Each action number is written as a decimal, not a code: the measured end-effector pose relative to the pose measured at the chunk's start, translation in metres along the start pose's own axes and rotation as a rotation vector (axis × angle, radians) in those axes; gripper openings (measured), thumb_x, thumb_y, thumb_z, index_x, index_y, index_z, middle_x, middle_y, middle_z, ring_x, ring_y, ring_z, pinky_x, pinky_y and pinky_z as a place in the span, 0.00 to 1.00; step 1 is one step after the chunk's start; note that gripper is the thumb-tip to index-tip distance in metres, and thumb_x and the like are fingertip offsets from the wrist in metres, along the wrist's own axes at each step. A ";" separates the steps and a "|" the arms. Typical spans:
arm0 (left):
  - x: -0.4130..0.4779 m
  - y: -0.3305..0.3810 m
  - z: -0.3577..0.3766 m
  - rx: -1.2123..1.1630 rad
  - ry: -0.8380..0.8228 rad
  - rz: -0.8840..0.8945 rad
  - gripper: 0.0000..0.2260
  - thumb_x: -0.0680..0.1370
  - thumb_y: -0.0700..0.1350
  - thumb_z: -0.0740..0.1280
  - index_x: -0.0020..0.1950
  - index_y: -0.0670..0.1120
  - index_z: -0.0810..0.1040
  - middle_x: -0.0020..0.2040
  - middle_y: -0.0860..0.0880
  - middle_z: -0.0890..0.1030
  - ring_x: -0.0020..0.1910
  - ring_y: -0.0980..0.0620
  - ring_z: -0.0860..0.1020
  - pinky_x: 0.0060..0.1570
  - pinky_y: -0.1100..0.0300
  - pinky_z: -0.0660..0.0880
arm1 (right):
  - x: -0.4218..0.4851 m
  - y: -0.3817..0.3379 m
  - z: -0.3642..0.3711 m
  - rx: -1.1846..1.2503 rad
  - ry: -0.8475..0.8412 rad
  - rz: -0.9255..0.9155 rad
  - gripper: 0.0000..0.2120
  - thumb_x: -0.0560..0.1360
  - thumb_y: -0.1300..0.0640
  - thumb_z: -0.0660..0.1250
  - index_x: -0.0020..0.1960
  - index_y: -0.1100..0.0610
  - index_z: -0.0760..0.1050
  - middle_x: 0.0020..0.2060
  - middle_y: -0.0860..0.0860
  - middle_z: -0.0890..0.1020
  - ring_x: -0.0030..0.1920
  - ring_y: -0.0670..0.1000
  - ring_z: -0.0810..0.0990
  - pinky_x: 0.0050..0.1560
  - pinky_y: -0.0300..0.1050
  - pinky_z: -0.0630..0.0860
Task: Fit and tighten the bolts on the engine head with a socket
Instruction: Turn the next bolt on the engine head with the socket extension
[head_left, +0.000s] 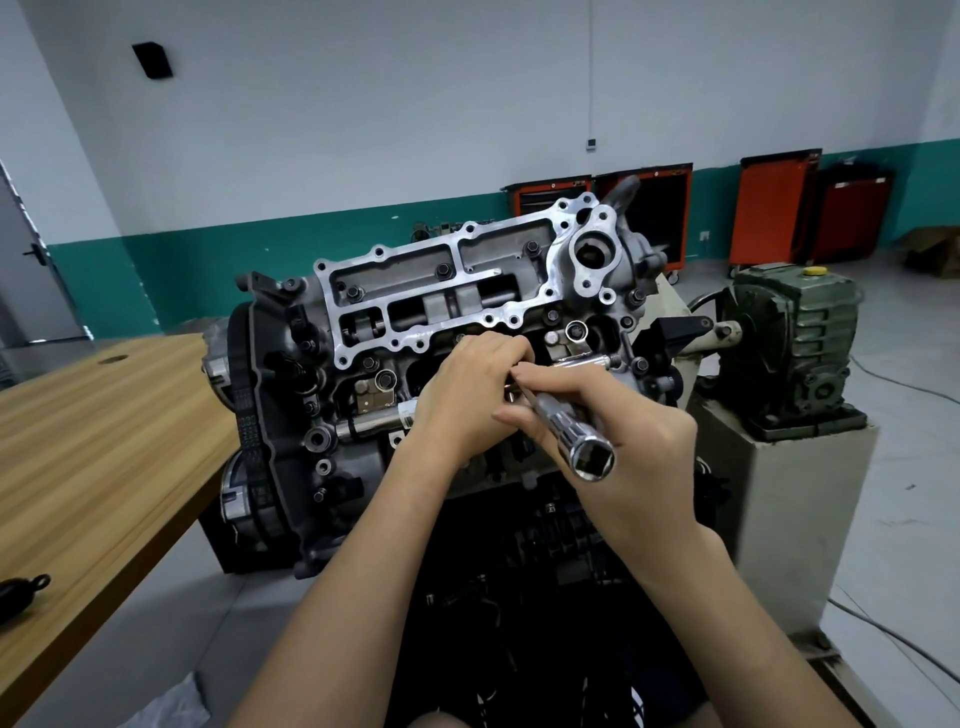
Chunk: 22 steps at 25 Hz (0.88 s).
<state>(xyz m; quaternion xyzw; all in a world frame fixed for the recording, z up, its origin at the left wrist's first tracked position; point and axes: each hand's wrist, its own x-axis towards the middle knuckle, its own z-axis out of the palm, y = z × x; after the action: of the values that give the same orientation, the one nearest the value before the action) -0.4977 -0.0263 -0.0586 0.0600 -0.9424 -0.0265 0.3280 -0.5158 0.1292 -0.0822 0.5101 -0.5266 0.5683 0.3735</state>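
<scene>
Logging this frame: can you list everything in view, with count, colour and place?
engine head: one, silver-grey, centre
bolts: at least three, dark, seated in the engine head's upper part
socket: one, chrome, in the right hand, open end toward the camera
bar: one, chrome, lying on the engine head behind the right hand
belt: one, black, engine's left end
table: one, wooden, left
black object: one, on the table's near edge
gearbox: one, green, right, on a grey pedestal
tool cabinets: four, orange and red, back wall
left hand: on the engine head, fingers curled, contents hidden
right hand: grips the socket
</scene>
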 end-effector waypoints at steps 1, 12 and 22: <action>-0.001 0.000 0.000 -0.020 -0.003 -0.010 0.06 0.73 0.46 0.63 0.47 0.46 0.74 0.45 0.53 0.74 0.46 0.53 0.67 0.42 0.62 0.61 | -0.002 -0.001 0.001 0.007 -0.013 -0.008 0.13 0.67 0.68 0.77 0.51 0.66 0.81 0.41 0.56 0.85 0.42 0.49 0.83 0.46 0.39 0.79; -0.003 0.007 -0.007 -0.034 -0.003 -0.022 0.07 0.72 0.45 0.60 0.47 0.45 0.73 0.43 0.52 0.74 0.46 0.53 0.68 0.39 0.63 0.57 | -0.003 -0.003 0.002 0.043 -0.068 -0.006 0.11 0.70 0.72 0.73 0.52 0.67 0.80 0.50 0.55 0.84 0.52 0.49 0.83 0.55 0.42 0.78; -0.001 0.001 -0.001 -0.033 0.017 -0.013 0.06 0.71 0.45 0.62 0.46 0.48 0.73 0.40 0.59 0.70 0.44 0.58 0.64 0.40 0.68 0.59 | -0.004 -0.001 0.003 0.033 -0.059 -0.025 0.14 0.69 0.75 0.73 0.53 0.67 0.79 0.50 0.54 0.84 0.51 0.44 0.82 0.54 0.36 0.77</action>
<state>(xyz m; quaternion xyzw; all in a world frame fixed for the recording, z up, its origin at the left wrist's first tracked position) -0.4962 -0.0249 -0.0583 0.0610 -0.9386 -0.0434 0.3369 -0.5140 0.1271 -0.0861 0.5393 -0.5216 0.5570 0.3562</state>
